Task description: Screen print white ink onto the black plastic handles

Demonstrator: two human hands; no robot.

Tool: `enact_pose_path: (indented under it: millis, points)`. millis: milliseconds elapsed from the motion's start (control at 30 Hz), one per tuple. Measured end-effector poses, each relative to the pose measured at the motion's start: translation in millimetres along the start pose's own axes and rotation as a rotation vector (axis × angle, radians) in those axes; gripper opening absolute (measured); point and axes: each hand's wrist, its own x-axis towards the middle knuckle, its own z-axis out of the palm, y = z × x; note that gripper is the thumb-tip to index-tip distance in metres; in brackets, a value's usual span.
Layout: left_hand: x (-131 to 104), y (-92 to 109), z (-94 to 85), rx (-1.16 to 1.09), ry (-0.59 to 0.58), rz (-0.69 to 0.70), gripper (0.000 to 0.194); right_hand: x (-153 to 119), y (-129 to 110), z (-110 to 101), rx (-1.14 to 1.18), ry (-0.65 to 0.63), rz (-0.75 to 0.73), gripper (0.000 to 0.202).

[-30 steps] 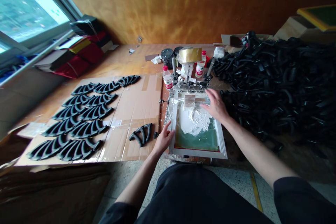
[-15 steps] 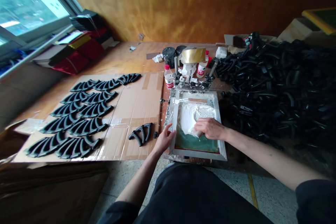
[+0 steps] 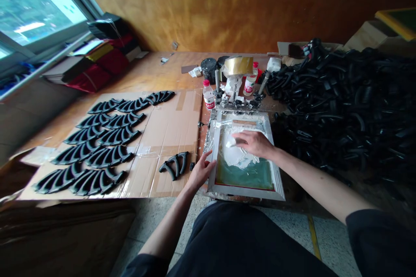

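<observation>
A silkscreen frame with a metal rim and green mesh lies before me, hinged at its far end. White paste is spread thickly over the mesh's middle. My left hand grips the frame's left rim, the thumb near its top and the fingers partly hidden. Over the paste, my right hand is closed on a small paste-coated scraper; the fingers hide most of it. Three curved black plastic handles lie on cardboard just left of my left hand.
Several rows of similar black parts cover the left of the cardboard sheet. A large heap of black parts fills the right. Behind the frame stand two bottles, a dark tub, clamp posts and a tape roll.
My right hand has moved up and left across the paste, baring the scraper's white end. The frame's near edge looks slightly larger and closer. My left hand stays at the rim.
</observation>
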Motion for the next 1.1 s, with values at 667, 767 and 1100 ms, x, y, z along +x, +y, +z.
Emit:
enact_pose_path:
  millis: [667, 767, 1100]
  points:
    - [6.8, 109.5, 25.0, -0.553, 0.030, 0.193, 0.059, -44.6, 13.7, 66.8, -0.122, 0.016, 0.404, 0.013]
    - [-12.8, 54.5, 60.0, -0.529, -0.251, -0.228, 0.063, -41.5, -28.4, 71.3, -0.178, 0.014, 0.439, 0.012]
    - [-21.4, -73.9, -62.4, -0.132, 0.452, -0.375, 0.055, -89.2, 73.0, 40.9, -0.195, 0.018, 0.406, 0.034]
